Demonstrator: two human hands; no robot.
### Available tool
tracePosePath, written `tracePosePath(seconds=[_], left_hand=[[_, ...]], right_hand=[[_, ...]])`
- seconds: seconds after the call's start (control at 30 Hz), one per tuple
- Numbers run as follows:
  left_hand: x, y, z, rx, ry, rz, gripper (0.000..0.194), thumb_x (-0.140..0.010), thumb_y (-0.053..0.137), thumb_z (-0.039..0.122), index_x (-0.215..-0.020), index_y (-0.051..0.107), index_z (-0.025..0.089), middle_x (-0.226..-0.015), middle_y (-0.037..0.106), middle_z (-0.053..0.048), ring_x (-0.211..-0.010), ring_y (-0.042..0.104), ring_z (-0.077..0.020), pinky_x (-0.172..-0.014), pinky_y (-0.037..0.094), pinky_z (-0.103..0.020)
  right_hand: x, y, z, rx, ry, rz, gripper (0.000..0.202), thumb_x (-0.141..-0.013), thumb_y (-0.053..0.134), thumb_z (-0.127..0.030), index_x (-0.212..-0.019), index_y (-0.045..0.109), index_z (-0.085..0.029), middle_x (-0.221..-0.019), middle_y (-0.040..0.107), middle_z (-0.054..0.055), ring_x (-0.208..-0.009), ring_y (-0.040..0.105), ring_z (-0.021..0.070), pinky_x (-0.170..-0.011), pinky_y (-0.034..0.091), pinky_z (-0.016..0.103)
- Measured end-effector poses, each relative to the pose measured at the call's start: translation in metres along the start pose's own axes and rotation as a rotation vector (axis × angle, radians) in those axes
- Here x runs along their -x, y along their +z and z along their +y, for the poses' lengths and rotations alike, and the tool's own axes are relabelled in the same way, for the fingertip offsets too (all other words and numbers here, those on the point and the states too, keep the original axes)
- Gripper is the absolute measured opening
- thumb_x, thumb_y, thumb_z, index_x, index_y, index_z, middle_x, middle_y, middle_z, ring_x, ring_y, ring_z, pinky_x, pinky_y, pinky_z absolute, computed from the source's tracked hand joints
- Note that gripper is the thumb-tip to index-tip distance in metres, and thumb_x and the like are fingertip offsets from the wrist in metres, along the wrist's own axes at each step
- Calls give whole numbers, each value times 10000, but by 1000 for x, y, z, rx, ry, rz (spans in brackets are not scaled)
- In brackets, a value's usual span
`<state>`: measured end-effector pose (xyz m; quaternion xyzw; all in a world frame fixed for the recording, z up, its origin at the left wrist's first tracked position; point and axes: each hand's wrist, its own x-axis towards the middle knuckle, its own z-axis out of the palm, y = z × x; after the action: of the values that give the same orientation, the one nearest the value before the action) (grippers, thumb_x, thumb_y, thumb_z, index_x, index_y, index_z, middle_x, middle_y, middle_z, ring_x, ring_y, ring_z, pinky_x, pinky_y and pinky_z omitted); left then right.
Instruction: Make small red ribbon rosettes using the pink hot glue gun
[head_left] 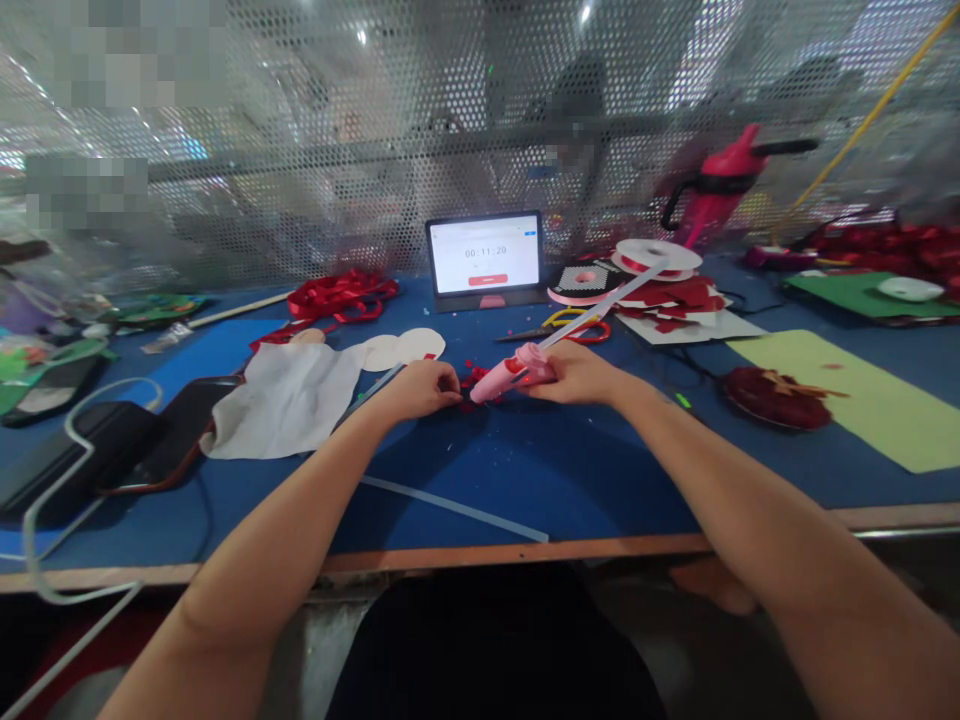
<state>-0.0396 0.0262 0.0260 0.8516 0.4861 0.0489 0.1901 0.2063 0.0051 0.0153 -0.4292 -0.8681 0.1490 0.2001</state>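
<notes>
My right hand (577, 375) is wrapped round a pink glue gun (501, 378), its nozzle pointing left and down. A long whitish glue stick (600, 312) runs out of the gun's back end. Close to the nozzle, my left hand (426, 388) is closed with its fingertips pinched low over the table; what they hold, if anything, is too small to make out. Small red scraps (474, 378) lie between the two hands. White round cutouts (405, 348) rest just beyond my left hand, and a white cloth (289, 395) lies to its left.
A tablet (486, 255) stands at the back, with red ribbon (341, 295) to its left. Scissors (581, 325) and ribbon spools (656, 258) are behind my right hand. Another glue stick (457, 510) lies near the front edge. Yellow-green sheet (862, 390) at right, phone (172, 430) at left.
</notes>
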Motion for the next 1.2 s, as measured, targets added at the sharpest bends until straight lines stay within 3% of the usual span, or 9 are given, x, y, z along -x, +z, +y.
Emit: tracePosePath(seconds=[0.33, 0.8, 1.2], left_hand=[[1, -2, -1, 16, 11, -23, 223, -713, 559, 340, -789, 632, 144, -628, 602, -9, -576, 512, -125, -574, 340, -232], [-1, 1, -2, 66, -12, -23, 239, -670, 615, 361, -775, 623, 147, -605, 601, 0, -557, 512, -122, -554, 344, -227], [0, -2, 2, 37, -21, -30, 246, -677, 605, 361, -792, 622, 144, -625, 604, -4, -562, 520, -122, -551, 347, -225]], right_hand=[[0, -5, -13, 210, 15, -34, 242, -729, 492, -404, -670, 555, -178, -592, 528, 1, -575, 490, 125, -541, 302, 229], [1, -10, -18, 284, 16, -72, 297, -739, 483, -419, -618, 577, -165, -602, 554, 24, -571, 486, 127, -527, 279, 226], [1, -7, -15, 310, 46, -26, 261, -725, 478, -397, -635, 589, -179, -629, 584, 29, -608, 504, 142, -541, 285, 239]])
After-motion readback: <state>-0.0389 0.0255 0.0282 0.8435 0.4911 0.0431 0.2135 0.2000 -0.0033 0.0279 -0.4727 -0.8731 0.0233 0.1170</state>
